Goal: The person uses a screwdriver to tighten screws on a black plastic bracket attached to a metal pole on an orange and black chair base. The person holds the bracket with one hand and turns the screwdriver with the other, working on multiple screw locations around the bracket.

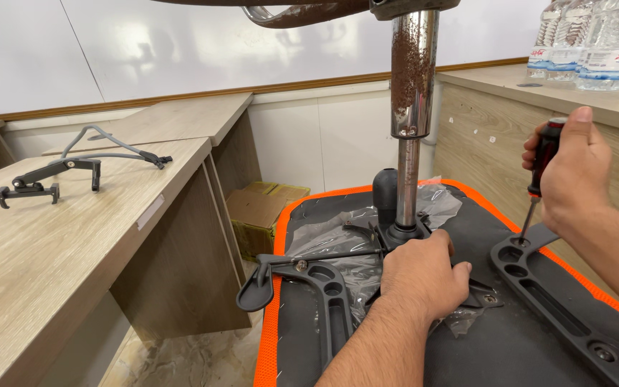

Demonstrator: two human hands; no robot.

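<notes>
An upturned office chair seat, black with orange edging, lies in front of me. Its rusty chrome gas-lift column stands upright from the seat plate. My left hand presses down on the black mechanism at the column's base, over crinkled clear plastic wrap. My right hand grips a screwdriver with a red and black handle. Its tip sits on a screw at the top end of the right black armrest bracket. A second armrest bracket lies on the seat's left side.
A wooden desk on the left carries a grey and black metal chair part. A cardboard box sits on the floor by the wall. Several water bottles stand on the counter at upper right.
</notes>
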